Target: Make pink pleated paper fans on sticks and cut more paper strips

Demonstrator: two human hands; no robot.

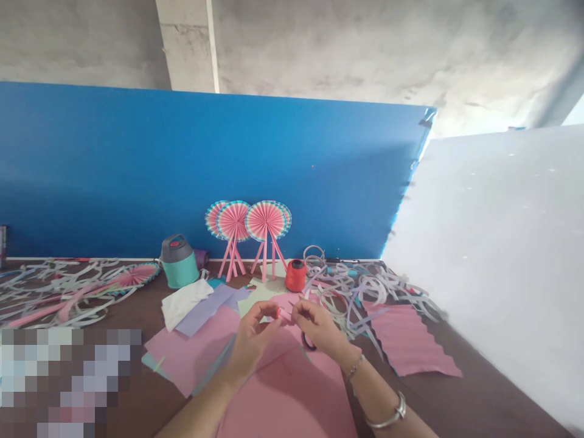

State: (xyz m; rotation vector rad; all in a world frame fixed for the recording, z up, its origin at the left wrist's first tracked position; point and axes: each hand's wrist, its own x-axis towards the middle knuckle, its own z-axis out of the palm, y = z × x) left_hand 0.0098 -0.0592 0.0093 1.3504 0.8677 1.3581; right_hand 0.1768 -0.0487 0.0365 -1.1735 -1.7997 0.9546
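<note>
My left hand (254,333) pinches a small folded or rolled piece of pink paper (285,314) between thumb and fingers. At the other end of that piece, the closed fingers of my right hand (317,325) meet it. Below my right palm shows a dark loop (309,342), like a scissors handle; whether it lies on the table or hangs from the hand I cannot tell. Beneath both hands are large pink paper sheets (287,395). Just beyond the fingers stands a red thread spool (295,277).
Round pleated paper fans (267,220) on pink legs lean at the blue partition (292,158). A teal-and-grey container (180,264) stands left of them. Tangled paper strips (371,289) lie right, with more strips (68,292) left. Pleated pink paper (413,337) lies far right, by a white wall (502,255).
</note>
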